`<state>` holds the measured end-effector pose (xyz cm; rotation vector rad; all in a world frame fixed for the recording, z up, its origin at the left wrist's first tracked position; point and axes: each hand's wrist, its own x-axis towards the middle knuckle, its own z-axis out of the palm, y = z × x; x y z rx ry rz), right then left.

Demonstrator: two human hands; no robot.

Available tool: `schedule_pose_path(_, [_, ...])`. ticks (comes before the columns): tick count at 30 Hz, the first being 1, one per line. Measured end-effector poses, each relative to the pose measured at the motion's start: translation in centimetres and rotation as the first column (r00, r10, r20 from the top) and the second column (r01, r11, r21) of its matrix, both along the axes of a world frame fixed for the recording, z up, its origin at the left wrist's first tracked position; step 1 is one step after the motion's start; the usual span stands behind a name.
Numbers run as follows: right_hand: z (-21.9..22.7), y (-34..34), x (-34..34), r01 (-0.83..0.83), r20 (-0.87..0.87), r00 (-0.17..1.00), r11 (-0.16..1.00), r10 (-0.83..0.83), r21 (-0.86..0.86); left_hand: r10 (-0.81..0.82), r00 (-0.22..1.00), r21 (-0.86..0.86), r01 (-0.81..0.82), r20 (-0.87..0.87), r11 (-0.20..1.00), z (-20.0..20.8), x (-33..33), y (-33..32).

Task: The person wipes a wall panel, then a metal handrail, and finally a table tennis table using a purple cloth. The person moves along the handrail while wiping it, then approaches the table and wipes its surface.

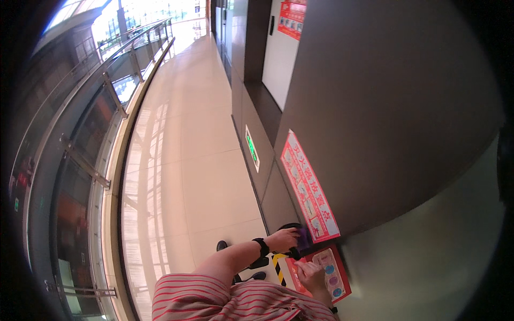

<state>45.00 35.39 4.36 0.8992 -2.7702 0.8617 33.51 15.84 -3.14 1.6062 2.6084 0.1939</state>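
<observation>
fingers (303, 269) near red box (341, 263)

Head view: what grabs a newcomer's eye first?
Probably the red-and-white poster on the dark wall, right of centre. Next, the small green sign lower on that wall, beside the pale floor. Then the left hand and right hand near the red box, below the poster.

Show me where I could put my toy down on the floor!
The pale floor has a long bare strip, between the railing on the left and the dark wall on the right. Lower down it's crowded: left hand, right hand, red box, striped tape and black shoes bunch together.
</observation>
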Motion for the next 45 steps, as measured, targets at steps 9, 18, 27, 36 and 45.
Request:
schedule_pose_path(9, [-4.2,-2.0,-0.5,-0.113,0.501,0.865,0.974,-0.001,0.196,0.168,0.098,-0.045,-0.727,0.981,0.685,-2.7,3.3,-9.1])
schedule_pose_path(18, [-9.1,-9.6,-5.0,0.214,0.944,0.305,0.956,0.13,-0.201,-0.233,-0.149,-0.021,-0.88,0.961,0.474,1.9,6.4,-18.1])
schedule_pose_path(27, [-5.6,-22.9,-9.4,0.485,0.921,0.186,0.783,0.343,-0.389,-0.241,0.01,0.074,-0.963,0.97,0.259,1.5,5.6,-26.5])
schedule_pose_path(36, [-4.1,-32.2,-11.2,0.648,0.887,0.051,0.661,0.458,-0.378,-0.074,-0.003,0.013,-0.977,0.997,0.213,-0.2,4.8,-35.9])
schedule_pose_path(45, [-4.7,-41.4,-13.2,0.536,0.872,-0.172,0.786,0.459,-0.308,-0.089,0.008,0.006,-1.0,0.996,-0.026,1.4,8.2,-43.6])
